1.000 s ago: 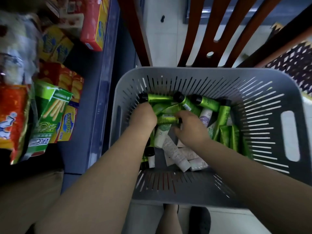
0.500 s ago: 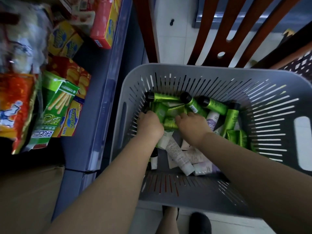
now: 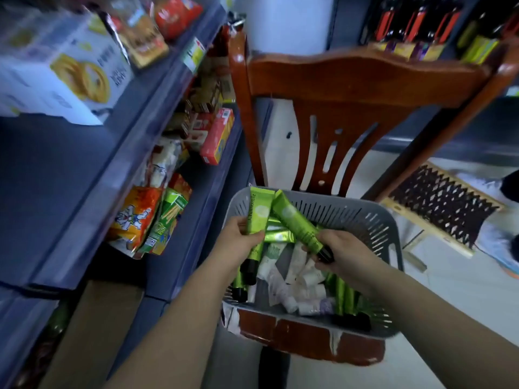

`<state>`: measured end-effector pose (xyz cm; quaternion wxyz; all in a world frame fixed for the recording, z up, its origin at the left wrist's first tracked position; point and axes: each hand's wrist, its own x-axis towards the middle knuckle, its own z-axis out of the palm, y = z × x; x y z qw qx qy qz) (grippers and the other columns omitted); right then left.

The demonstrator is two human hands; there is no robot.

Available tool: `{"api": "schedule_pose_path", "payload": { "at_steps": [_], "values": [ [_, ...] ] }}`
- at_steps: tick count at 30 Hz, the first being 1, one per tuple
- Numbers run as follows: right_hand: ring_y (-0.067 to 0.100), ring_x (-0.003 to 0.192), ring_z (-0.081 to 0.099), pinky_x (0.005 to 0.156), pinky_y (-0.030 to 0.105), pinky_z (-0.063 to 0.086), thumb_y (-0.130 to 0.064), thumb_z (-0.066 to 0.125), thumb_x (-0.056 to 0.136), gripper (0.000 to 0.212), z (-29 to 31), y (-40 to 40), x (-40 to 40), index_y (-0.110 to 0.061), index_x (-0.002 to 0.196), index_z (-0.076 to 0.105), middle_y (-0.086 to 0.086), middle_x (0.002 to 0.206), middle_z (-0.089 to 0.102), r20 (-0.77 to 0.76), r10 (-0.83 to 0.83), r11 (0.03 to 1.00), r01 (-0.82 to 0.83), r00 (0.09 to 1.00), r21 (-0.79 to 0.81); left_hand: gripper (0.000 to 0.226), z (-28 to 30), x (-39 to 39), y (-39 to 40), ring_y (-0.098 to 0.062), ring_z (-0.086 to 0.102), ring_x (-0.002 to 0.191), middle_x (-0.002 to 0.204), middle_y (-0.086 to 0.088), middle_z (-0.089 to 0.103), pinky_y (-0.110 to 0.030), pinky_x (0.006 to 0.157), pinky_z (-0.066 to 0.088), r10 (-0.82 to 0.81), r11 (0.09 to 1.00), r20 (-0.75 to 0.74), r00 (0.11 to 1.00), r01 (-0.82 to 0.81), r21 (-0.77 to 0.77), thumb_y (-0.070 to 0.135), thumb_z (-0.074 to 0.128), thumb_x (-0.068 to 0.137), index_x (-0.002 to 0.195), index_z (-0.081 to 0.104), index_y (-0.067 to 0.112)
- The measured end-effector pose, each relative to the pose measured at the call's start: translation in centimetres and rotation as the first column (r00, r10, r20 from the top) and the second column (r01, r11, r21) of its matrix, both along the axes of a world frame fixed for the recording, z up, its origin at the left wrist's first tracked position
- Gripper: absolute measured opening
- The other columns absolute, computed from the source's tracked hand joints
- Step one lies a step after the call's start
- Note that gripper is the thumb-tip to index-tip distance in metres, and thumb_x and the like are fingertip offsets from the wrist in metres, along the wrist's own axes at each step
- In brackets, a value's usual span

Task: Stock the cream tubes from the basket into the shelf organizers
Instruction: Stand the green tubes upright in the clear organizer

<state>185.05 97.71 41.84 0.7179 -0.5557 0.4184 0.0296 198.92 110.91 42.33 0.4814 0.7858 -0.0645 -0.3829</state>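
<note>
Blue shop shelves point(image 3: 118, 153) fill the left half of the frame, stacked with snack boxes and bags; the motion blur there makes most labels unreadable, and the topmost goods are cut off by the frame edge. A red-brown wooden chair point(image 3: 362, 80) rises through the upper centre, one grey slotted basket point(image 3: 376, 220) resting on its seat at lower centre. Dark bottles on a far shelf, upper right, are too blurred to count.

Inside the basket lies a heap of cream tubes point(image 3: 297, 279), green ones with black caps and white ones, overlapping so thickly that no count can be given; several are hidden under the person's forearms.

Three green tubes are raised above the basket's near-left rim. The left hand point(image 3: 238, 238) curls its fingers round one upright green tube point(image 3: 259, 214), printed end up; whether it also has hold of the short, shiny middle tube point(image 3: 278, 234) tucked between the hands cannot be told. The right hand point(image 3: 342, 252) pinches the black-capped end of a slanted green tube point(image 3: 295, 220), whose flat end leans against the upright one.
</note>
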Motion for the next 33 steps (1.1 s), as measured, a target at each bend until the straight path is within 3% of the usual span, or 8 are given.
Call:
{"api": "schedule_pose_path", "payload": {
  "at_steps": [5, 9, 13, 17, 21, 24, 27, 33],
  "values": [
    [0.01, 0.055, 0.046, 0.046, 0.019, 0.039, -0.02, 0.041, 0.098, 0.025, 10.0, 2.3, -0.9, -0.002, 0.091, 0.058, 0.004, 0.067, 0.057, 0.237, -0.051, 0.997, 0.034, 0.97, 0.073, 0.028, 9.8, -2.4, 2.5, -0.02, 0.058, 0.099, 0.111, -0.007, 0.06, -0.037, 0.088, 0.049, 0.076, 0.97, 0.131, 0.988, -0.043, -0.241, 0.007, 0.065, 0.084, 0.102, 0.05, 0.021],
    [0.004, 0.054, 0.053, 0.055, 0.021, 0.04, -0.022, 0.047, 0.096, 0.016, 19.6, 5.0, -1.5, -0.014, 0.094, 0.06, 0.001, 0.068, 0.055, 0.431, -0.023, 0.999, 0.035, 0.902, -0.021, 0.028, 19.9, -3.8, 5.6, -0.012, 0.056, 0.084, 0.095, -0.001, 0.06, -0.027, 0.074, 0.046, 0.202, 0.89, 0.229, 0.952, -0.081, -0.45, -0.005, 0.059, 0.084, 0.095, 0.052, 0.02],
    [0.011, 0.067, 0.052, 0.066, 0.025, 0.043, -0.02, 0.052, 0.093, 0.014, 28.3, 8.0, -1.3, -0.019, 0.088, 0.064, 0.001, 0.078, 0.059, 0.588, 0.035, 0.999, -0.005, 0.808, -0.052, 0.025, 29.9, -4.9, 9.7, -0.012, 0.058, 0.081, 0.095, -0.004, 0.06, -0.023, 0.068, 0.05, 0.305, 0.816, 0.284, 0.909, -0.095, -0.571, -0.008, 0.056, 0.085, 0.097, 0.051, 0.013],
    [0.013, 0.087, 0.059, 0.086, 0.03, 0.039, -0.021, 0.051, 0.093, 0.018, 36.7, 12.1, -0.2, -0.02, 0.09, 0.068, 0.0, 0.092, 0.07, 0.71, 0.147, 0.989, -0.122, 0.688, -0.086, 0.028, 39.0, -6.1, 15.0, -0.017, 0.055, 0.082, 0.092, -0.005, 0.059, -0.028, 0.068, 0.045, 0.423, 0.789, 0.417, 0.804, -0.101, -0.606, -0.006, 0.064, 0.079, 0.091, 0.051, 0.016],
    [0.014, 0.082, 0.059, 0.08, 0.035, 0.041, -0.024, 0.051, 0.092, 0.022, 43.7, 17.3, 0.8, -0.019, 0.085, 0.072, 0.0, 0.087, 0.071, 0.809, 0.292, 0.952, -0.234, 0.511, -0.197, 0.027, 45.9, -7.7, 21.3, -0.02, 0.054, 0.078, 0.088, -0.001, 0.058, -0.035, 0.071, 0.046, 0.55, 0.755, 0.501, 0.668, -0.141, -0.641, -0.007, 0.061, 0.082, 0.09, 0.05, 0.016],
    [0.012, 0.077, 0.06, 0.078, 0.032, 0.045, -0.017, 0.047, 0.094, 0.02, 47.5, 21.9, 1.5, -0.016, 0.092, 0.067, -0.003, 0.084, 0.072, 0.854, 0.32, 0.921, -0.347, 0.411, -0.178, 0.027, 49.4, -9.3, 26.0, -0.014, 0.056, 0.072, 0.086, 0.002, 0.058, -0.029, 0.064, 0.05, 0.62, 0.736, 0.557, 0.552, -0.164, -0.657, -0.007, 0.062, 0.081, 0.093, 0.049, 0.014],
    [0.014, 0.081, 0.063, 0.076, 0.026, 0.047, -0.008, 0.043, 0.094, 0.022, 50.4, 27.1, 1.8, -0.016, 0.096, 0.063, -0.003, 0.084, 0.073, 0.898, 0.308, 0.869, -0.478, 0.313, -0.131, 0.029, 52.1, -11.1, 31.0, -0.01, 0.059, 0.068, 0.089, 0.0, 0.057, -0.023, 0.059, 0.052, 0.653, 0.718, 0.563, 0.507, -0.179, -0.672, -0.007, 0.061, 0.082, 0.101, 0.05, 0.012],
    [0.018, 0.089, 0.063, 0.08, 0.031, 0.049, -0.002, 0.043, 0.093, 0.023, 53.0, 36.9, 1.5, -0.013, 0.105, 0.06, 0.005, 0.099, 0.068, 0.903, 0.379, 0.759, -0.626, 0.2, -0.18, 0.038, 55.3, -14.4, 40.4, -0.015, 0.063, 0.072, 0.088, 0.003, 0.063, -0.03, 0.063, 0.054, 0.692, 0.713, 0.607, 0.391, -0.239, -0.659, 0.003, 0.071, 0.068, 0.1, 0.055, 0.017]
  ]
}}
